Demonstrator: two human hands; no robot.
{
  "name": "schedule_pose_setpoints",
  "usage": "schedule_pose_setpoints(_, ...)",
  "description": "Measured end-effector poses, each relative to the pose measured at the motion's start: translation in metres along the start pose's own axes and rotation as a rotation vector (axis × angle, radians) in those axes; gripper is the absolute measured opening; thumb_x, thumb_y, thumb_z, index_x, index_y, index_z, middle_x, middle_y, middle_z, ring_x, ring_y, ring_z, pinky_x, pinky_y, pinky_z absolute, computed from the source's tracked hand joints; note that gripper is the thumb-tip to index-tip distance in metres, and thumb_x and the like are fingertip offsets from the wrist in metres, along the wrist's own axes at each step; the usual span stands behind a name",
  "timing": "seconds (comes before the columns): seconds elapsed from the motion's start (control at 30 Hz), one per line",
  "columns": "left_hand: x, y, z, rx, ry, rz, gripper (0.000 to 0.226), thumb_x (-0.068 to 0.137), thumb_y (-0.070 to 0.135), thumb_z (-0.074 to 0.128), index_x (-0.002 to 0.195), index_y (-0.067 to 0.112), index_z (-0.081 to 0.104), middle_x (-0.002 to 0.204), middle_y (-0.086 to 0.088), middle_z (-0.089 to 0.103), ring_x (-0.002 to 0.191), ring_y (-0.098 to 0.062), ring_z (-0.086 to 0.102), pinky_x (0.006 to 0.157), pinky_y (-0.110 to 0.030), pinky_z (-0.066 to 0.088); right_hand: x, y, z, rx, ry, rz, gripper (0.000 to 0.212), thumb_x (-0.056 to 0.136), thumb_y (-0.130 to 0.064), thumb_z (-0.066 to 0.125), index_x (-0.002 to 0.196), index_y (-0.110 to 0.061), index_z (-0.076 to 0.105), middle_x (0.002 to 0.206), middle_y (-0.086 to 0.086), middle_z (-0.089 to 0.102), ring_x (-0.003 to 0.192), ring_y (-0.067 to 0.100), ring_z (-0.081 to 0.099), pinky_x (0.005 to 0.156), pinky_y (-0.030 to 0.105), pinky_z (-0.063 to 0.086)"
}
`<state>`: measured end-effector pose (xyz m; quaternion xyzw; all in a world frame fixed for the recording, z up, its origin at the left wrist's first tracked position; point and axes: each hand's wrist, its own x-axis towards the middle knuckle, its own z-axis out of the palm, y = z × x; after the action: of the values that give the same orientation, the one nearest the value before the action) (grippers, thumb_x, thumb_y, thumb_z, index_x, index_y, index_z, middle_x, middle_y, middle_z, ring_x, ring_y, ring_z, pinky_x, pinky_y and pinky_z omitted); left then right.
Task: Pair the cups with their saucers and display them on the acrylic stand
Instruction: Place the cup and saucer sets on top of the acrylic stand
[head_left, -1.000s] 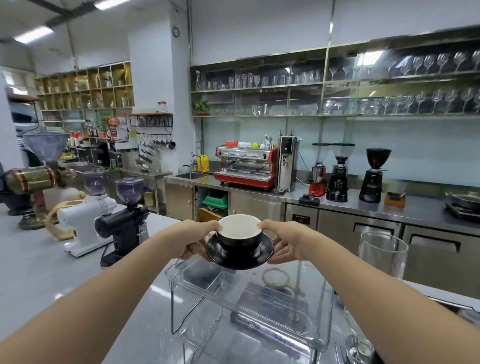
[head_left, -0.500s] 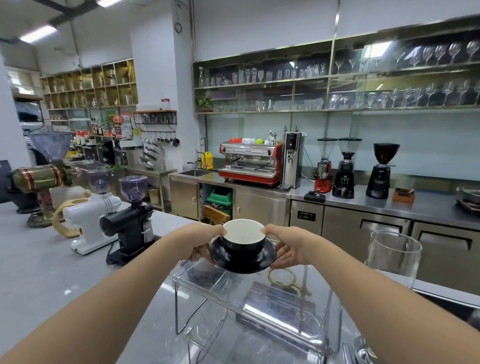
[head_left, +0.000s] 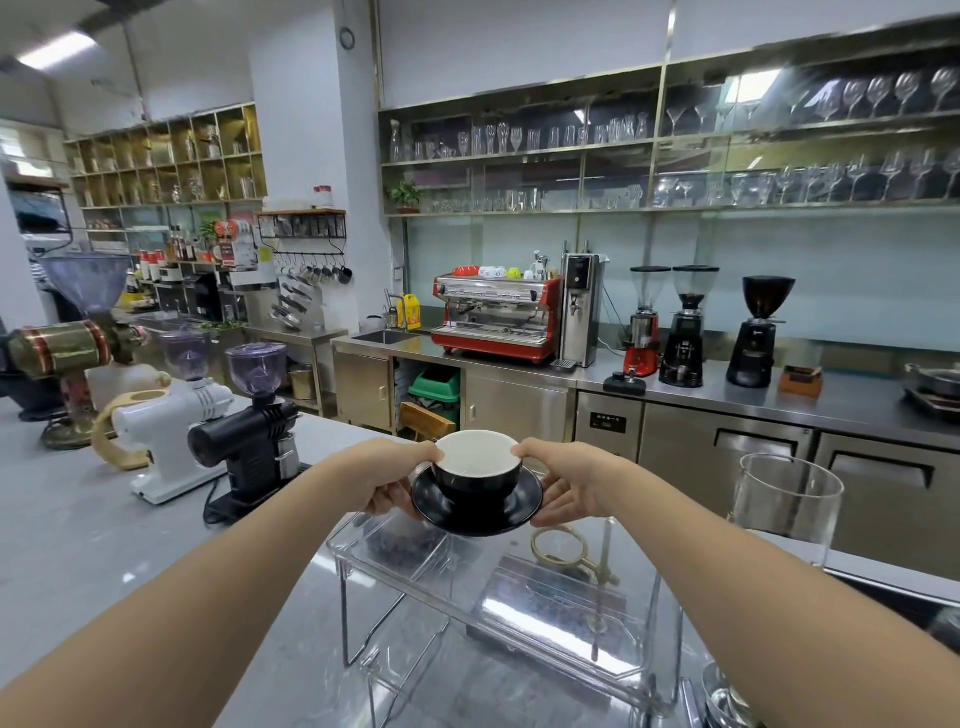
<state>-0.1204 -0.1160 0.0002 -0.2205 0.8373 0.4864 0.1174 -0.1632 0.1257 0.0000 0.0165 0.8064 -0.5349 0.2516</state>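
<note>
A black cup with a white inside sits on a black saucer. Both hands carry the pair over the far edge of the clear acrylic stand. My left hand grips the saucer's left rim, thumb against the cup's lip. My right hand grips the right rim the same way. I cannot tell whether the saucer touches the stand's top shelf.
A black grinder and a white grinder stand left on the grey counter. A tall clear glass stands at the right. A brass ring stand shows through the acrylic. A red espresso machine sits on the back counter.
The cup and saucer have stayed between my hands and sunk slightly toward the stand's top. The camera has tipped a little.
</note>
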Motion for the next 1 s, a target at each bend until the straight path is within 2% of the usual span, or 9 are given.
schedule_pose_setpoints(0.1, 0.002, -0.001, -0.002, -0.006, 0.008, -0.007, 0.037, 0.095, 0.045, 0.06, 0.1, 0.009, 0.057, 0.078, -0.021, 0.079, 0.034, -0.007, 0.028, 0.032, -0.014, 0.029, -0.001, -0.001, 0.001, 0.002, -0.009, -0.002, 0.047, 0.086, -0.048, 0.068, 0.093, -0.004, 0.055, 0.095, 0.024, 0.069, 0.069, 0.03, 0.075, 0.053, 0.031, 0.061)
schedule_pose_setpoints(0.3, 0.002, -0.002, -0.005, -0.007, 0.022, -0.004, 0.034, 0.095, 0.043, 0.061, 0.097, 0.01, 0.056, 0.075, -0.02, 0.078, 0.032, -0.007, 0.033, 0.032, -0.014, 0.03, -0.005, -0.001, 0.004, -0.008, -0.032, 0.011, 0.055, 0.088, -0.048, 0.066, 0.115, -0.003, 0.051, 0.098, 0.024, 0.067, 0.073, 0.031, 0.075, 0.056, 0.033, 0.063)
schedule_pose_setpoints(0.4, 0.001, -0.003, -0.006, -0.002, 0.04, 0.003, 0.038, 0.095, 0.045, 0.063, 0.098, 0.007, 0.057, 0.07, -0.02, 0.077, 0.031, -0.007, 0.035, 0.032, -0.014, 0.031, -0.005, -0.001, 0.005, -0.031, -0.054, 0.028, 0.066, 0.089, -0.05, 0.065, 0.129, 0.001, 0.049, 0.102, 0.026, 0.066, 0.073, 0.032, 0.075, 0.056, 0.033, 0.063)
schedule_pose_setpoints(0.57, -0.005, 0.0, -0.003, 0.05, 0.08, 0.024, 0.038, 0.096, 0.045, 0.059, 0.099, 0.008, 0.054, 0.068, -0.019, 0.077, 0.036, -0.009, 0.035, 0.034, -0.015, 0.032, -0.005, 0.0, 0.008, -0.026, -0.053, 0.029, 0.059, 0.09, -0.051, 0.063, 0.118, -0.001, 0.05, 0.096, 0.025, 0.066, 0.074, 0.032, 0.074, 0.058, 0.034, 0.064)
schedule_pose_setpoints(0.87, -0.008, 0.001, -0.001, 0.056, 0.116, 0.009, 0.041, 0.096, 0.048, 0.061, 0.09, 0.008, 0.056, 0.062, -0.016, 0.075, 0.036, -0.009, 0.036, 0.035, -0.014, 0.033, -0.003, 0.001, 0.007, -0.059, -0.052, 0.013, 0.06, 0.091, -0.054, 0.061, 0.117, -0.001, 0.052, 0.101, 0.026, 0.068, 0.075, 0.032, 0.075, 0.058, 0.034, 0.063)
schedule_pose_setpoints(1.0, -0.008, 0.001, -0.001, 0.051, 0.139, 0.01, 0.044, 0.096, 0.049, 0.061, 0.093, 0.006, 0.058, 0.055, -0.014, 0.073, 0.033, -0.009, 0.037, 0.034, -0.014, 0.033, -0.001, 0.002, 0.007, -0.078, -0.049, 0.014, 0.064, 0.09, -0.056, 0.061, 0.119, 0.001, 0.053, 0.1, 0.025, 0.069, 0.064, 0.03, 0.077, 0.054, 0.033, 0.062)
